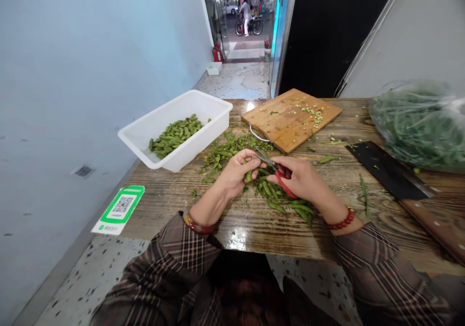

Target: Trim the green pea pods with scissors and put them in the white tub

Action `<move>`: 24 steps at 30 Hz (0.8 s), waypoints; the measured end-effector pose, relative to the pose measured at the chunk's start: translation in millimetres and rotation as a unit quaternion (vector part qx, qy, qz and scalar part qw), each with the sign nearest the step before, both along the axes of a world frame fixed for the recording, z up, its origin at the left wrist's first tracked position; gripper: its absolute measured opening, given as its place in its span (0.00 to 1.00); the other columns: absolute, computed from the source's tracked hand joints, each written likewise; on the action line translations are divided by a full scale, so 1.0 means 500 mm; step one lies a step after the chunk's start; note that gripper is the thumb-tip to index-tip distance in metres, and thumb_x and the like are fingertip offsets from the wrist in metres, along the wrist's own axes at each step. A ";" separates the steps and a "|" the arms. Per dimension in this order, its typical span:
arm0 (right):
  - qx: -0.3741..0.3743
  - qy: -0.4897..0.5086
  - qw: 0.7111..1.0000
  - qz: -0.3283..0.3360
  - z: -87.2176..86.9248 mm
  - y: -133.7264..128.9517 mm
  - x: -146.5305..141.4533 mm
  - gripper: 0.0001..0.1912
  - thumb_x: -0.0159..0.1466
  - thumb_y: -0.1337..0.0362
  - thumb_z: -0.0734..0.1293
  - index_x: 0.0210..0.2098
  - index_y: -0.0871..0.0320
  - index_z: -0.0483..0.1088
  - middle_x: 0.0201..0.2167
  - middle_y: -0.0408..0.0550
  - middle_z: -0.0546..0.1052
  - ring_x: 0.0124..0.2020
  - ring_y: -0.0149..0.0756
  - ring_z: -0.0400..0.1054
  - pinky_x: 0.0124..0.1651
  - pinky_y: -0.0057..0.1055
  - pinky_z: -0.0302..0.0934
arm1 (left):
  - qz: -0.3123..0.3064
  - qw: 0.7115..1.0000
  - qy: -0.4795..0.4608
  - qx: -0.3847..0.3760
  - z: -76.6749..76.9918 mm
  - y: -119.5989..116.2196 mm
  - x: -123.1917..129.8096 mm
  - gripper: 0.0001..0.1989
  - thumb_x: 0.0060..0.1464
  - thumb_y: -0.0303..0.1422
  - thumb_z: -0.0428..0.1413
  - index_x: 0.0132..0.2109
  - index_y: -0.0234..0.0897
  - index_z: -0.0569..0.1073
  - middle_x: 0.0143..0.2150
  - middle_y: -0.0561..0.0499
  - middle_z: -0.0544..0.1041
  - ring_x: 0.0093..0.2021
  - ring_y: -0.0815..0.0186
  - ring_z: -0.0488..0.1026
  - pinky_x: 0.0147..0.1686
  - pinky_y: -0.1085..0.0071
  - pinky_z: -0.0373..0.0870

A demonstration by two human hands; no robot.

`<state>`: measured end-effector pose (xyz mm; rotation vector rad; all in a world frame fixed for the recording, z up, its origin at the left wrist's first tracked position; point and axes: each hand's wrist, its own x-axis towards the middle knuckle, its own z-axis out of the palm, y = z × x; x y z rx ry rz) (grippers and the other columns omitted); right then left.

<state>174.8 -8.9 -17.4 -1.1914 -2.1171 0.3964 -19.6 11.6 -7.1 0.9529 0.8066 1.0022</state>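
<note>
My left hand (238,171) is closed on a green edamame pod (249,176), held between thumb and fingers. Red-handled scissors (281,178) are in my right hand (300,178), their metal blades angled toward my left fingertips. Below both hands lies a pile of edamame pods (276,195) on the wooden table (232,224). Just beyond my left hand spread smaller green pods and trimmings (227,149). A white plastic tub (196,149) at the left holds more edamame pods (176,134).
A wooden cutting board (286,117) with pale chopped bits lies at the back. To the right rest a cleaver (388,171) and a clear bag of greens (417,122). A green QR-code card (121,207) sits at the left edge. Beyond the doorway, a person (246,16) stands by a bicycle.
</note>
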 end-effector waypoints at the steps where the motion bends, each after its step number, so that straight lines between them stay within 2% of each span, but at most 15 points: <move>1: 0.003 0.003 1.000 0.002 0.000 0.000 -0.001 0.23 0.59 0.49 0.68 0.47 0.58 0.72 0.29 0.46 0.74 0.27 0.34 0.65 0.32 0.30 0.59 | -0.003 1.000 0.002 0.003 -0.001 0.000 0.000 0.16 0.42 0.34 0.66 0.34 0.34 0.67 0.27 0.52 0.78 0.17 0.77 0.65 0.15 0.81 0.50; 6: 0.009 0.007 1.000 -0.001 -0.006 0.000 0.001 0.21 0.59 0.49 0.68 0.44 0.57 0.74 0.28 0.47 0.75 0.27 0.34 0.66 0.32 0.29 0.57 | -0.005 1.000 0.009 0.017 -0.002 -0.001 0.000 0.15 0.44 0.34 0.65 0.33 0.34 0.66 0.28 0.52 0.78 0.17 0.77 0.65 0.16 0.81 0.53; 9: 0.000 0.006 1.000 -0.002 -0.007 0.002 0.006 0.20 0.59 0.49 0.68 0.43 0.57 0.75 0.28 0.46 0.75 0.27 0.33 0.66 0.32 0.29 0.57 | -0.003 1.000 0.006 0.023 0.000 0.000 0.000 0.14 0.44 0.33 0.64 0.33 0.35 0.66 0.27 0.53 0.77 0.18 0.77 0.65 0.15 0.81 0.52; 12: -0.008 0.039 0.999 -0.034 -0.005 0.009 0.016 0.21 0.59 0.49 0.68 0.44 0.58 0.75 0.25 0.43 0.72 0.24 0.31 0.62 0.29 0.28 0.54 | -0.004 1.000 -0.001 0.018 0.003 0.006 -0.004 0.12 0.45 0.32 0.62 0.37 0.35 0.68 0.26 0.55 0.74 0.18 0.77 0.65 0.15 0.81 0.50; 15: -0.006 0.090 0.992 -0.083 -0.001 0.017 0.029 0.22 0.59 0.48 0.68 0.44 0.58 0.75 0.22 0.41 0.69 0.22 0.29 0.58 0.27 0.27 0.51 | -0.012 1.000 -0.007 0.012 0.004 0.013 -0.009 0.11 0.48 0.36 0.60 0.36 0.35 0.69 0.25 0.56 0.70 0.19 0.77 0.63 0.15 0.81 0.49; 17: -0.006 0.107 0.990 -0.096 0.003 0.019 0.035 0.23 0.58 0.47 0.68 0.44 0.58 0.75 0.22 0.41 0.69 0.22 0.29 0.57 0.27 0.27 0.50 | -0.018 0.999 0.027 0.021 0.002 0.016 -0.010 0.13 0.50 0.40 0.59 0.32 0.35 0.67 0.26 0.55 0.70 0.19 0.77 0.62 0.15 0.80 0.49; 19: -0.004 0.109 0.990 -0.094 0.006 0.019 0.037 0.24 0.58 0.47 0.68 0.44 0.58 0.75 0.23 0.41 0.69 0.23 0.29 0.58 0.27 0.27 0.51 | -0.023 0.992 0.110 0.064 -0.005 0.017 -0.006 0.14 0.50 0.41 0.59 0.30 0.35 0.67 0.27 0.54 0.71 0.18 0.77 0.61 0.16 0.79 0.51; 21: 0.002 0.103 0.991 -0.091 0.008 0.018 0.036 0.23 0.57 0.47 0.69 0.44 0.59 0.75 0.23 0.41 0.70 0.24 0.30 0.59 0.28 0.27 0.52 | -0.027 0.963 0.222 0.153 -0.016 0.016 0.001 0.10 0.49 0.37 0.60 0.31 0.34 0.71 0.27 0.53 0.73 0.21 0.75 0.64 0.21 0.77 0.58; 24: 0.003 0.096 0.991 -0.093 0.010 0.016 0.030 0.23 0.58 0.48 0.68 0.44 0.59 0.75 0.24 0.42 0.71 0.23 0.30 0.59 0.28 0.27 0.52 | -0.036 0.874 0.368 0.315 -0.033 0.012 0.013 0.06 0.51 0.32 0.58 0.35 0.35 0.77 0.30 0.50 0.75 0.31 0.67 0.70 0.35 0.71 0.66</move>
